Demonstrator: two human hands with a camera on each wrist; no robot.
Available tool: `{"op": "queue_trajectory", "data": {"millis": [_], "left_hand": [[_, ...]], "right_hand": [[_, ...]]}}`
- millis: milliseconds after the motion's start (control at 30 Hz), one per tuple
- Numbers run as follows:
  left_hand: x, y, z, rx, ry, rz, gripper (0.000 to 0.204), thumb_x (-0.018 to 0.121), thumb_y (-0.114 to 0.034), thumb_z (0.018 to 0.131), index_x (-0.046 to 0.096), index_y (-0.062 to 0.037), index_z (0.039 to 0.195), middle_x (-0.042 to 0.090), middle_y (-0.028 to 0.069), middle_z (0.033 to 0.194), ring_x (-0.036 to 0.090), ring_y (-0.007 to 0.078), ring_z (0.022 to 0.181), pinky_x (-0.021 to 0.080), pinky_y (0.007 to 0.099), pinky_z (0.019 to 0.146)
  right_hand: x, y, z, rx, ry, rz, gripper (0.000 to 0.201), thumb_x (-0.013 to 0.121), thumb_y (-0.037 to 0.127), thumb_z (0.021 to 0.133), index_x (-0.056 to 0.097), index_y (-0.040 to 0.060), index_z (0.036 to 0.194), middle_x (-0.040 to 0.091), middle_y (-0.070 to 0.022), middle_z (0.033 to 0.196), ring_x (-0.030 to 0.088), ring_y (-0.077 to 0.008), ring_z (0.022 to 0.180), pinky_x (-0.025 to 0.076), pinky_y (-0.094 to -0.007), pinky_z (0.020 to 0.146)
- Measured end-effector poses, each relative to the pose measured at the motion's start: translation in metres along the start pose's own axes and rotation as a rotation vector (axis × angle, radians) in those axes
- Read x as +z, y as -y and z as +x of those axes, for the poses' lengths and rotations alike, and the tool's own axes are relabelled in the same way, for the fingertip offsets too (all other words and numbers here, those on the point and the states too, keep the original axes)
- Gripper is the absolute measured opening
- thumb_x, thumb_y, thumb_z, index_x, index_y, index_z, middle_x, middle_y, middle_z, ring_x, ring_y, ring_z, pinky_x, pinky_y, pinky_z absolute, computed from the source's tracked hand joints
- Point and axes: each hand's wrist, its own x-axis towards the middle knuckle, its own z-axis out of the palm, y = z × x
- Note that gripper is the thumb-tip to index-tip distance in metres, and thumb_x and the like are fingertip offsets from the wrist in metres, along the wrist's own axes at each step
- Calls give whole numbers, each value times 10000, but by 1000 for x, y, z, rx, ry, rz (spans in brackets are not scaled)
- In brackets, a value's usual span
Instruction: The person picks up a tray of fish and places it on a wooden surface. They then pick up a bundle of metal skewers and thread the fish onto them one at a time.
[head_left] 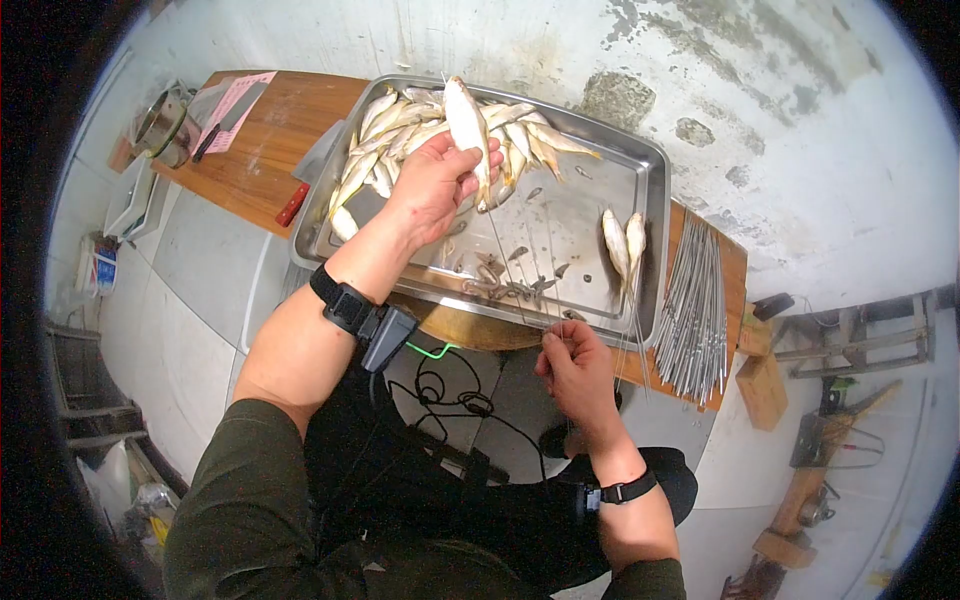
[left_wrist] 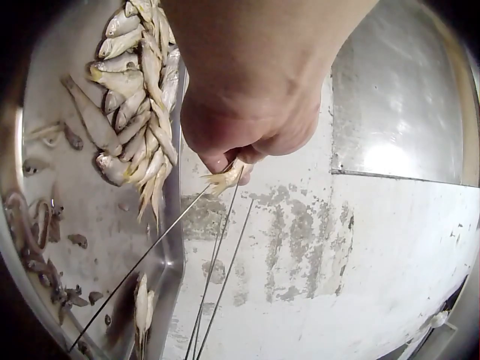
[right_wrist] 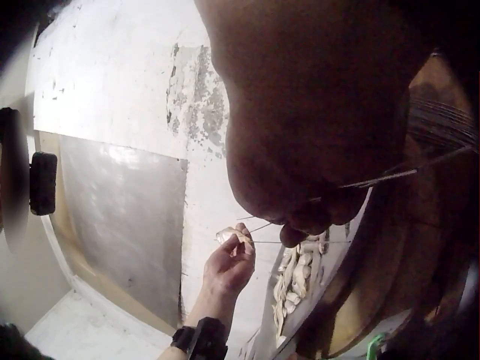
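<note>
My left hand (head_left: 436, 188) grips a slim silvery-yellow fish (head_left: 466, 118) over the metal tray (head_left: 657, 182). The left wrist view shows the fish's yellowish tail (left_wrist: 223, 180) poking out under the fingers. A thin metal skewer (left_wrist: 139, 262) runs up to that tail, and a few more skewers fan out beside it. Near the tray's front edge, my right hand (head_left: 582, 378) pinches the skewers between thumb and fingers. Many similar fish (head_left: 385, 145) are heaped at the tray's back left. Two fish (head_left: 624, 242) lie together at its right side, with thin skewers by their tails.
A bundle of metal skewers (head_left: 692, 312) lies on the wooden board right of the tray. Small dark scraps (head_left: 515, 285) litter the tray's front. At left are a red-handled knife (head_left: 293, 204), a black-handled knife (head_left: 207, 143) and a metal pot (head_left: 165, 130). The wall rises behind.
</note>
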Motion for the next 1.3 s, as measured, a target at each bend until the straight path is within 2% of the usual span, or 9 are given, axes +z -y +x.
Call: {"op": "queue_trajectory", "data": {"millis": [233,300,467,833,933,1000,1167,1300], "left_hand": [[2,-3,-3,-13,15,42,195,526,10,892,521,25,1086,627,120,1056,633,172,935,534,262,802],[7,-4,-5,-6,-33,69,221,473,-4,907,541,10,1117,638,90,1043,630,147,863,527,200,682],[1,-3,-3,-13,16,94,228,470,-5,909,536,3,1127,635,89,1058,629,151,879,535,216,693],[4,-4,-4,-10,-13,127,227,490,-12,904,536,3,1126,642,90,1045,629,143,884,534,226,707],[13,-5,-8,13,-44,105,220,508,-18,902,546,-13,1119,649,79,1041,630,122,868,515,204,676],[13,-5,-10,52,-11,127,238,534,-21,898,524,-4,1136,659,91,1022,631,101,854,467,171,633],[9,-1,-6,69,3,239,215,544,-51,904,562,-40,1118,669,54,1038,626,77,837,456,157,625],[11,-3,-8,73,-14,275,209,549,-58,903,569,-46,1111,679,47,1006,610,50,802,431,151,591]], "right_hand": [[1,-3,1,-19,-25,-14,162,569,162,911,583,1,934,597,-18,624,541,-77,560,417,-233,524],[1,-2,1,-23,-28,-18,166,570,166,911,585,2,934,596,-16,619,531,-74,552,413,-233,518],[1,-2,2,-14,-35,-36,177,569,178,915,590,2,924,591,-7,611,494,-66,532,402,-234,509],[0,-2,1,1,-39,-33,176,566,176,915,593,2,924,588,-15,611,521,-78,538,415,-237,514],[3,3,-3,39,-39,-48,172,558,175,915,590,7,919,583,-16,604,517,-83,520,413,-242,498],[5,9,-6,63,-47,-41,168,554,175,915,587,11,916,580,-17,601,510,-86,504,408,-245,483],[8,21,-13,147,-28,72,151,548,170,914,572,21,914,578,-21,596,487,-83,460,386,-238,440],[14,20,-16,136,-33,65,153,545,167,916,570,17,919,577,-23,594,501,-90,473,394,-245,449]]}}
